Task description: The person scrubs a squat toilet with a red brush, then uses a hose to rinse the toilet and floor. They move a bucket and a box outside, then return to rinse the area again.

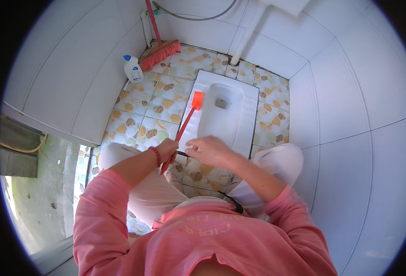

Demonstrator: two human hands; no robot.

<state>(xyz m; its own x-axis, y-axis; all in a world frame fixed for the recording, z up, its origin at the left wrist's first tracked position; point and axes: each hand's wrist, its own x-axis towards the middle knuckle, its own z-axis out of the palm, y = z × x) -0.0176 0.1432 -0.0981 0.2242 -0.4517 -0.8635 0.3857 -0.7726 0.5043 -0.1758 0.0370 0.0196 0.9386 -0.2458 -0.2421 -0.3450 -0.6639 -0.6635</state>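
My left hand (168, 149) is closed around the red handle of a long brush (185, 125). Its orange head rests on or hovers over the left rim of a white squat toilet (250, 114); contact cannot be told. To the right of the handle, my right hand (210, 150) is held above the front end of the toilet, fingers partly curled and a little apart, with nothing seen in it. A drain hole (221, 103) shows in the toilet's bowl.
A white bottle with a blue cap (133, 70) stands by the left wall. Beside it a broom with pink bristles (161, 55) leans in the corner. A white pipe (246, 38) meets the floor behind the toilet. Tiled walls stand close on both sides.
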